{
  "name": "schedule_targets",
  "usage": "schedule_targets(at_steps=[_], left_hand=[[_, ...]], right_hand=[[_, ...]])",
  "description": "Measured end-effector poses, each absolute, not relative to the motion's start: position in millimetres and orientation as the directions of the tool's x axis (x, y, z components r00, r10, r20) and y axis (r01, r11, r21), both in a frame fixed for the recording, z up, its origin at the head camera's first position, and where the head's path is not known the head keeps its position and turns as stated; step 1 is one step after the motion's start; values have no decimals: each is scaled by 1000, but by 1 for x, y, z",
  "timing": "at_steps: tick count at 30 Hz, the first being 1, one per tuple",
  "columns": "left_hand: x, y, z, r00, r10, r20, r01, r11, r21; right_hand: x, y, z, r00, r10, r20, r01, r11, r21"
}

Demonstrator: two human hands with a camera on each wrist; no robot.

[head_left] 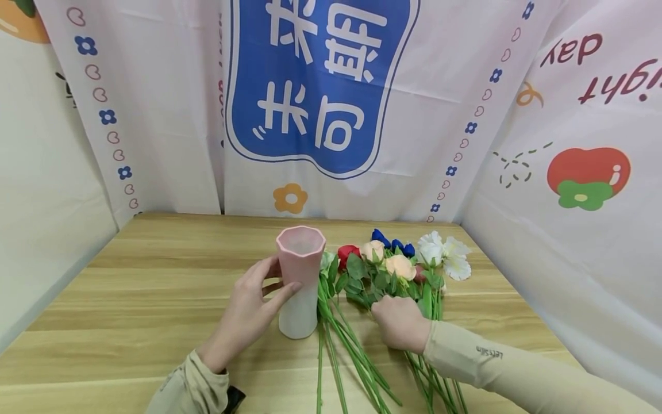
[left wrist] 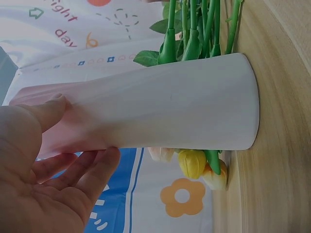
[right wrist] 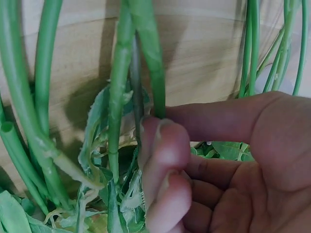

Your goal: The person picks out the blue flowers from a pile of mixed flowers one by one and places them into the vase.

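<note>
A tall vase [head_left: 301,267], pink at its scalloped rim and fading to white below, stands upright on the table. My left hand [head_left: 250,302] holds it from the left, thumb on the near side and fingers behind. In the left wrist view the thumb and fingertips press the pink part of the vase [left wrist: 165,107]. My right hand [head_left: 400,323] is among the artificial flowers to the right, just below their heads. The right wrist view shows its thumb and curled fingers pinching a green flower stem [right wrist: 154,73], with other stems and leaves alongside.
Right of the vase lie artificial flowers: a red rose [head_left: 348,255], peach roses [head_left: 401,267], blue buds [head_left: 380,237] and white blooms [head_left: 455,259]. Loose green stems [head_left: 357,356] stretch toward the near edge. Yellow tulips [left wrist: 192,163] lie behind the vase. Printed cloth [head_left: 429,75] encloses the wooden table [head_left: 129,299].
</note>
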State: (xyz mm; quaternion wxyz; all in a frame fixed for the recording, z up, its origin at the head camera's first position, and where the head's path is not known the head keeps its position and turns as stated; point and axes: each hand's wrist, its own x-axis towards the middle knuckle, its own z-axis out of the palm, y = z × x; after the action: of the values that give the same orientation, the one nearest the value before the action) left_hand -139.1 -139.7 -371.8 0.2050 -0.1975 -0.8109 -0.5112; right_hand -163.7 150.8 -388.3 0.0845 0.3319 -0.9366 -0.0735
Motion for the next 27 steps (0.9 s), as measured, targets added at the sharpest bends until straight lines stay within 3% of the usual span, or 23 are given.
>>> schedule_targets(at_steps=[10, 27], left_hand=[[-138, -140, -371, -836, 112, 538, 533, 404, 744], [-138, -140, -371, -833, 118, 541, 533, 435, 726]], right_hand=[[-162, 148, -387, -819, -573, 44, -560, 813, 157], [-160, 150, -390, -795, -599, 93, -584, 798, 151]])
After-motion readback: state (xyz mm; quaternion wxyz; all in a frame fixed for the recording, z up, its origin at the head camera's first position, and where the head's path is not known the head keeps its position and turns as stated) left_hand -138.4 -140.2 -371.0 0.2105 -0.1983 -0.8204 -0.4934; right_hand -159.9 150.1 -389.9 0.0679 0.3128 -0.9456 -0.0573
